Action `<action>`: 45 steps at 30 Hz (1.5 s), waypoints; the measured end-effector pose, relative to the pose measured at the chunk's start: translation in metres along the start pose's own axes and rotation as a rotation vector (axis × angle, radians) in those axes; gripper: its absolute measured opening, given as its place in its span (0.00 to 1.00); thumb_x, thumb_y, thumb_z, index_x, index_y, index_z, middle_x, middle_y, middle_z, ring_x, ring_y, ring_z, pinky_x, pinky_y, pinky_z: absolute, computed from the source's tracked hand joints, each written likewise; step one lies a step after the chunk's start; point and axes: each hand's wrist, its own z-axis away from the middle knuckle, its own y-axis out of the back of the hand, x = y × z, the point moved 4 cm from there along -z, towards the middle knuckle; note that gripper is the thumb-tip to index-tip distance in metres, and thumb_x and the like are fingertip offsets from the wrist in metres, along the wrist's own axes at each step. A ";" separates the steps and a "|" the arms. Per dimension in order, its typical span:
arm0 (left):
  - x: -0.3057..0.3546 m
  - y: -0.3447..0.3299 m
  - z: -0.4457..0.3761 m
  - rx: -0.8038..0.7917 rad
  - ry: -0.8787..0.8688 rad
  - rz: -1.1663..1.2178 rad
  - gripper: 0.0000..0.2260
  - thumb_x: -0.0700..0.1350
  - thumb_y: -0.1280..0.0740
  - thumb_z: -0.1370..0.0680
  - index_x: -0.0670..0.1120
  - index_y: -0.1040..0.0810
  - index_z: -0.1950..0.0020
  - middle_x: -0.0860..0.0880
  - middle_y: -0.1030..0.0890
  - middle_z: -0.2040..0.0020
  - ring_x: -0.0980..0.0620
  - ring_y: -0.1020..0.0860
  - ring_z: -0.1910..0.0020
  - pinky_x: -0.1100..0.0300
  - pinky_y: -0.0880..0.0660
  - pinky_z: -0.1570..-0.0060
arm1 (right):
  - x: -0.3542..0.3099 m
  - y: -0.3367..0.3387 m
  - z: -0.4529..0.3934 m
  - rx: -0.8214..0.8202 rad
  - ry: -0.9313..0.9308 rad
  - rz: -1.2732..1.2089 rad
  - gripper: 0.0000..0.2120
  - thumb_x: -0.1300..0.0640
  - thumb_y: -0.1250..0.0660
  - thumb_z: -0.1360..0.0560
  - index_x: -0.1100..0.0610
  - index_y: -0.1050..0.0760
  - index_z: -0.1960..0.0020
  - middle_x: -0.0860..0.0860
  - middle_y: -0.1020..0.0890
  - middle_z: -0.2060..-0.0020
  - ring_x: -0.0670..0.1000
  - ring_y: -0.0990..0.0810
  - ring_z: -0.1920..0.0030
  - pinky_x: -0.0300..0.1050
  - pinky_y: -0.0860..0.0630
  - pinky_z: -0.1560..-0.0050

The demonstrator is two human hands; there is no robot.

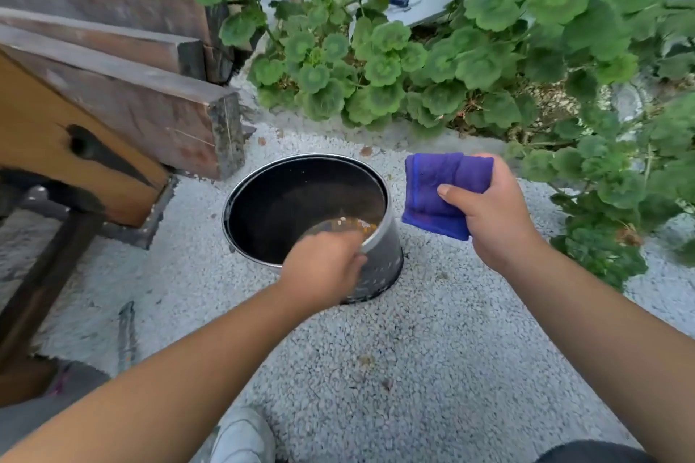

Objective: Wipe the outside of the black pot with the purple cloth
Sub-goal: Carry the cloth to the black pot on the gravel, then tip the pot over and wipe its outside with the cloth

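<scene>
The black pot (380, 263) stands on pale gravel in the middle of the view, its dark inside facing up and its outer wall dusty. My left hand (323, 271) grips the near rim of the pot, fingers curled over the edge. To the right of the pot, a little above the ground, my right hand (489, 214) holds the folded purple cloth (440, 188), thumb across its front. The cloth is apart from the pot.
Stacked wooden beams (158, 113) and a wooden bench frame (56, 162) stand at the left, close to the pot. Leafy green plants (470, 60) fill the back and right side. Gravel ground (395, 368) lies in front, with my shoe (244, 440) at the bottom edge.
</scene>
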 end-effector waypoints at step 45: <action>-0.099 0.041 0.045 0.327 -0.021 0.250 0.36 0.58 0.39 0.23 0.48 0.50 0.20 0.53 0.50 0.19 0.53 0.49 0.20 0.47 0.38 0.26 | 0.071 -0.139 0.041 0.000 0.467 0.744 0.22 0.45 0.41 0.25 0.53 0.21 0.38 0.54 0.25 0.32 0.58 0.30 0.32 0.59 0.29 0.34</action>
